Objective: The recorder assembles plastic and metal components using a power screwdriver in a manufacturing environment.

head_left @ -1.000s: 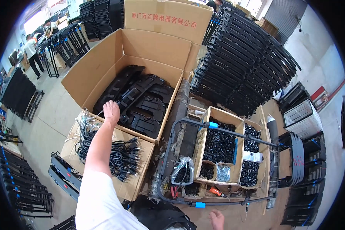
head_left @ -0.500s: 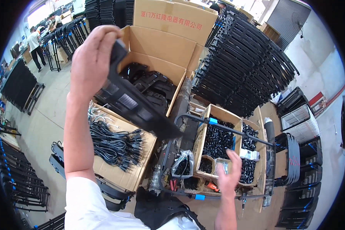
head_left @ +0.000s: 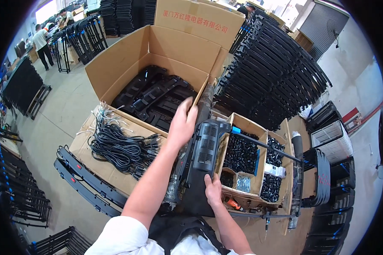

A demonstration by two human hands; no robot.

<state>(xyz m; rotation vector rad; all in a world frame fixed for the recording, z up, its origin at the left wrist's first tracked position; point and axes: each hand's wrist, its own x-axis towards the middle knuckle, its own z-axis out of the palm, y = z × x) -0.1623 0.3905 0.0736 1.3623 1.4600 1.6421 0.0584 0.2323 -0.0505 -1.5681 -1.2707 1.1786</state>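
Observation:
A long black plastic panel with vent slots point(head_left: 206, 146) lies at the left side of a black tubular frame point(head_left: 266, 147) with blue tape on it. My left hand point(head_left: 184, 123) is beside the panel's far left edge, its fingers stretched away from me near the carton's rim. At the panel's near end, my right hand point(head_left: 213, 190) grips its right edge, thumb on top; the other fingers are partly hidden. Similar black plastic parts point(head_left: 161, 95) lie piled in the open cardboard carton point(head_left: 183, 41) beyond my left hand.
Bundled black cables point(head_left: 117, 146) lie on cardboard at left. A wooden divided box point(head_left: 263, 169) holds small black parts and metal screws, with an orange-handled tool point(head_left: 234, 204) below. Stacked black frames point(head_left: 272, 72) stand at far right. People point(head_left: 41, 44) work in the far left background.
The panel has come down from the raised left hand onto the frame's left side. My left hand has moved right and lower; my right hand has moved left from the parts box to the panel.

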